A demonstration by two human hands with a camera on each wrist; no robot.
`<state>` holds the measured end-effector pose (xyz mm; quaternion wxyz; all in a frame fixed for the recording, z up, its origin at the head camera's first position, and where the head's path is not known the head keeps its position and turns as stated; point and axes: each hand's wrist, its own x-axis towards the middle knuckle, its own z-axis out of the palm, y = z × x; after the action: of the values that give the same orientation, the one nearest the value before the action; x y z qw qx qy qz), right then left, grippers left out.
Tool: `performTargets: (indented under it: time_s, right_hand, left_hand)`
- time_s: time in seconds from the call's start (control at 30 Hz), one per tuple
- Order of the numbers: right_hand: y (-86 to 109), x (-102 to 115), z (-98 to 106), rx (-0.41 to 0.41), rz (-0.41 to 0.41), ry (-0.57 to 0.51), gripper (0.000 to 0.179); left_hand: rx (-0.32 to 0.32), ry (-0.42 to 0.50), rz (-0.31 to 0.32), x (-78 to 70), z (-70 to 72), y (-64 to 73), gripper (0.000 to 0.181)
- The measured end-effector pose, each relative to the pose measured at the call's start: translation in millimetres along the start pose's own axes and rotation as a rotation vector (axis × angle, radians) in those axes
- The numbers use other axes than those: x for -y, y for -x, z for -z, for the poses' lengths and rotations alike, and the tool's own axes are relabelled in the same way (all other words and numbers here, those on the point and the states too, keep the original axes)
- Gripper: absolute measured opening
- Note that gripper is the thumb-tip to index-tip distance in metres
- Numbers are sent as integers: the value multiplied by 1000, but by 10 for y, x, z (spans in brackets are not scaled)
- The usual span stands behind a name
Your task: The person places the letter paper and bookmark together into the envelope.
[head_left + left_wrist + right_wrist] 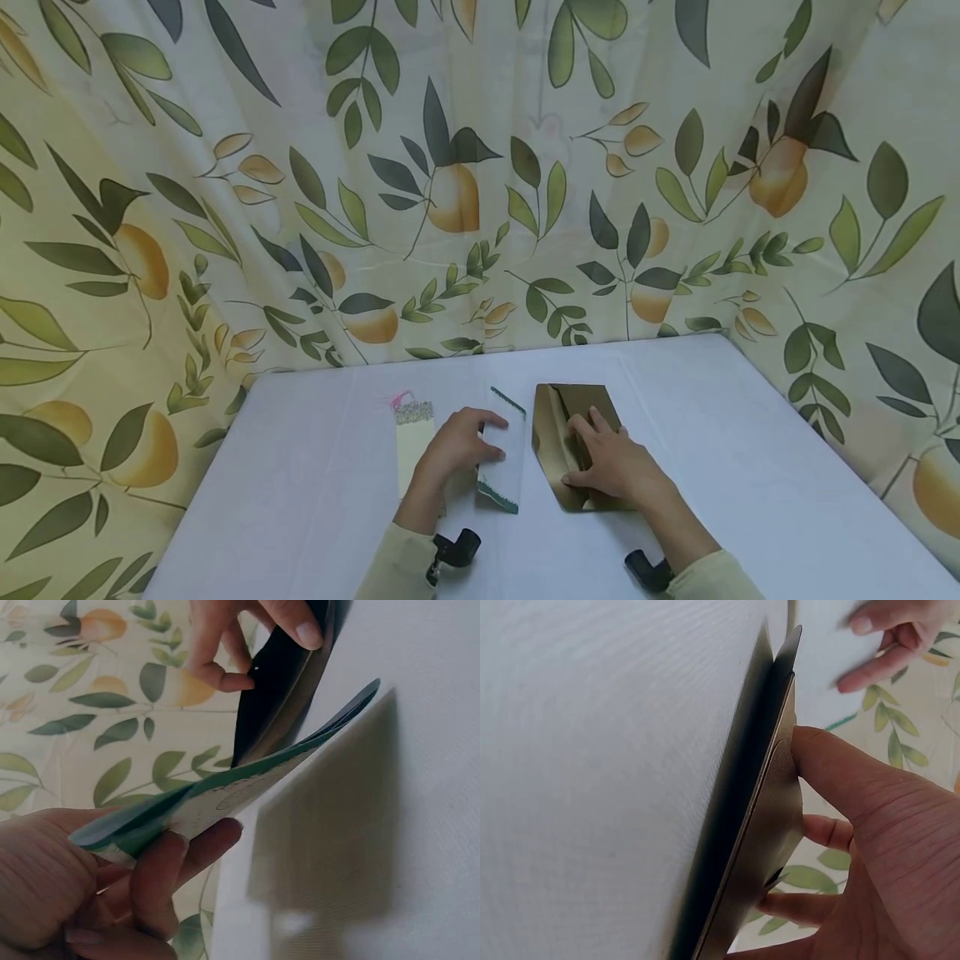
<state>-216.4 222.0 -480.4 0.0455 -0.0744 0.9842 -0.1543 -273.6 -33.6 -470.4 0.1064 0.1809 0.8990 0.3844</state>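
Observation:
My left hand pinches a thin white card with green edges by its left side. In the left wrist view the card looks layered and slightly bowed, lifted off the tabletop with its shadow beneath. To its right lies a gold envelope with its flap opened toward the left. My right hand holds this envelope, thumb at the flap side and fingers spread over the body. In the right wrist view the thumb presses the near edge of the envelope. What is inside the envelope is hidden.
A cream bookmark-like strip with a glittery silver band and pink tassel lies left of my left hand, partly covered by it. The white-covered table ends at a leaf-and-fruit patterned curtain behind and at the sides.

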Motion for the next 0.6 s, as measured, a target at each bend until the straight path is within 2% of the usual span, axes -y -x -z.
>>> performTargets:
  time_s: [0.33, 0.5, 0.6]
  right_hand:
    - [-21, -6, -7, -2, 2, -4, 74]
    - [-6, 8, 5, -3, -1, 4, 73]
    - [3, 14, 10, -2, -1, 6, 73]
  left_hand:
    - [-134, 54, 47, 5, 60, -26, 38]
    - [-163, 102, 21, 0, 46, -36, 42]
    - [-153, 133, 11, -15, 27, -40, 43]
